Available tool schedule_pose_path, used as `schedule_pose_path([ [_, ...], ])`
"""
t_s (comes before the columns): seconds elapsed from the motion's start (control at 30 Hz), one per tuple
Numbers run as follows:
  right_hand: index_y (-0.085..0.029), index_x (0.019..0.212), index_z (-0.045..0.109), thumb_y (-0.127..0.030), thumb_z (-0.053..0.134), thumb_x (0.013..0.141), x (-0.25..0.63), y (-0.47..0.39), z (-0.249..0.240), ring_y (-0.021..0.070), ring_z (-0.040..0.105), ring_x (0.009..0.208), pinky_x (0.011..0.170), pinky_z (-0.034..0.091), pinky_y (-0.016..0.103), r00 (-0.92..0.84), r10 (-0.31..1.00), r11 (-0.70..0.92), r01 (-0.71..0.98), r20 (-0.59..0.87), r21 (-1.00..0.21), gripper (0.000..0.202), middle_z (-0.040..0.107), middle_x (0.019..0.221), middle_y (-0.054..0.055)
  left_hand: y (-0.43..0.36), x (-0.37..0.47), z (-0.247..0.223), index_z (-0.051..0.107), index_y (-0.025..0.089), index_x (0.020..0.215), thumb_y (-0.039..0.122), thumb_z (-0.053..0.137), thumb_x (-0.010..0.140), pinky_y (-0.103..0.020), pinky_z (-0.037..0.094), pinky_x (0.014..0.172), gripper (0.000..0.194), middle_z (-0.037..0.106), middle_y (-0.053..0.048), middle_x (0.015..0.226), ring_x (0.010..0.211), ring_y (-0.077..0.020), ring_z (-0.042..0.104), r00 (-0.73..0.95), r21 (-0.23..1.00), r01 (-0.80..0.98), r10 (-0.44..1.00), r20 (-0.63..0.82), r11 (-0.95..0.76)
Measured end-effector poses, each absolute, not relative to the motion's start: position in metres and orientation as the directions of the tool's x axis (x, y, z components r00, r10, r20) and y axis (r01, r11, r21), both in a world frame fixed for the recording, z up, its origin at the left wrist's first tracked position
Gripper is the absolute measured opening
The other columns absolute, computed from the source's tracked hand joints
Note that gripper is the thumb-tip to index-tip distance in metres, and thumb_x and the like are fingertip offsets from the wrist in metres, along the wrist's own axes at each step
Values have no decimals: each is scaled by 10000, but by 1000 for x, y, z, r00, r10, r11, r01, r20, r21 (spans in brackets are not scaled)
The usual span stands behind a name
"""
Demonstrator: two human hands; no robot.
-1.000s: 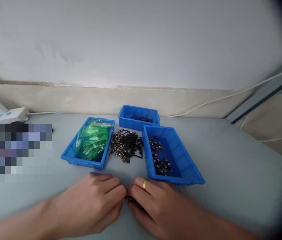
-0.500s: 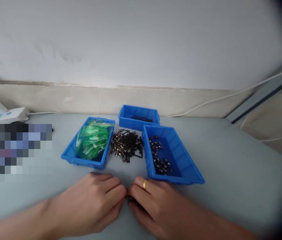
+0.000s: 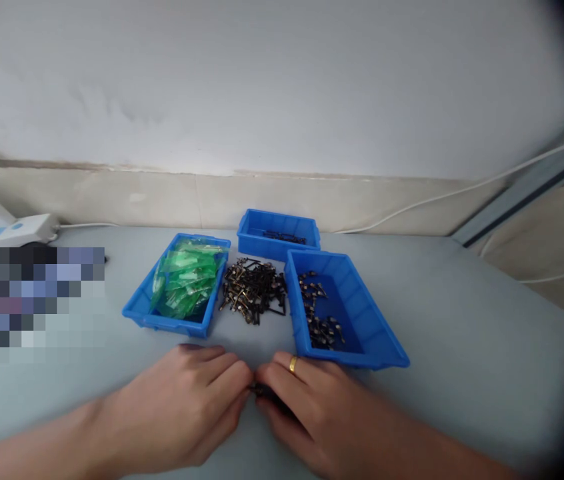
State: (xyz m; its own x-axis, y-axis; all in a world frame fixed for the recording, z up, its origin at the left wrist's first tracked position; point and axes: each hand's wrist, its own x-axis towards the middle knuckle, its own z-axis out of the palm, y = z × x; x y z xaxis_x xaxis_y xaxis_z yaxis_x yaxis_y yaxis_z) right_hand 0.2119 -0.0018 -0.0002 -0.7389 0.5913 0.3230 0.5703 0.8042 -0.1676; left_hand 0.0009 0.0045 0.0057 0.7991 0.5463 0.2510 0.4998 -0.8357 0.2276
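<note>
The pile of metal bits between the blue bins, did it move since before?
No. The pile of metal bits sits in the same place, judged against the tiled wall strip.

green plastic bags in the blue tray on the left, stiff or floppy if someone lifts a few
The green bags are probably floppy, being see-through and creased. Their glossy surfaces overlap loosely in the blue tray, so they may slip over one another. They look thin and filmy, so likely light, though any contents are hard to make out.
</note>
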Motion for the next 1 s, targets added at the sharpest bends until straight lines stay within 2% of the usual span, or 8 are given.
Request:
schedule_pose_path([
  [0.33,-176,813,560,-111,699,763,211,-2,2,157,606,589,516,425,296,-736,598,799,578,318,-165,162,621,756,-11,5,1,5,495,174,770,112,325,933,-306,359,508,244,535,4,688,568,-155,475,801,225,503,548,241,-835],
  [0.6,-178,821,549,-92,608,800,208,0,-2,153,593,589,525,416,293,-738,581,809,571,344,-142,106,620,757,-6,5,1,6,489,182,772,113,326,929,-305,353,507,236,540,9,683,560,-156,478,802,223,506,550,233,-833],
  [0.8,-177,824,543,-85,590,776,209,-1,0,145,581,585,529,407,284,-721,605,794,581,339,-179,114,606,740,-15,5,3,8,489,185,781,158,324,961,-301,359,504,245,561,12,688,563,-155,505,792,248,507,560,243,-826],
  [1.0,-182,819,533,-109,525,863,210,-1,2,136,574,587,532,394,279,-735,605,796,563,307,-219,86,602,742,-12,4,1,5,515,176,773,133,345,942,-299,369,520,243,563,-1,693,580,-162,511,806,224,505,548,223,-834],
])
